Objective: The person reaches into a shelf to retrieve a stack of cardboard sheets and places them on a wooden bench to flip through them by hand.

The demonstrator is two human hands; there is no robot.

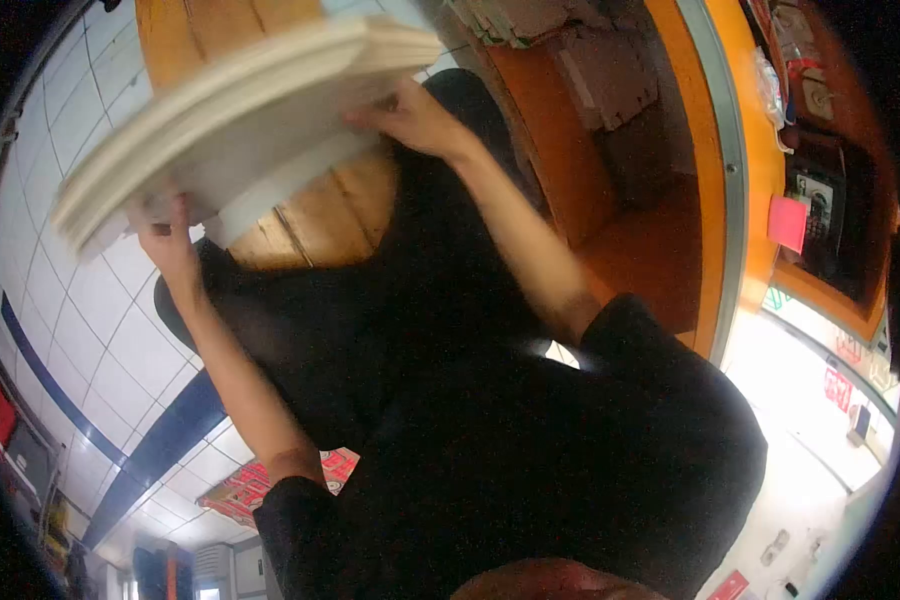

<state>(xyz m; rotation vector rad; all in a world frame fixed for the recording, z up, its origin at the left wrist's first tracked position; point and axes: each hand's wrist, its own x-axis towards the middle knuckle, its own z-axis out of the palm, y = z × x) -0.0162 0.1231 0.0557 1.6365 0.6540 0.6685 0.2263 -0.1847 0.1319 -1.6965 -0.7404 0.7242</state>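
Note:
A thick stack of pale, flat sheets [260,120], blurred by motion, is held up in front of me over the wooden surface between my legs. My left hand [173,232] grips the near edge of the stack at its left end. Toward the right end, my right hand [410,118] holds the same stack, its thumb on the near face and its other fingers partly hidden. The stack is tilted, its right end farther from me than its left.
A wooden cabinet [610,230] with an open compartment stands at the right, with more pale stacks [610,75] inside. Wooden planks [320,225] lie below the held stack. White floor tiles [150,340] with a blue stripe are at the left. A pink paper [788,223] is at the far right.

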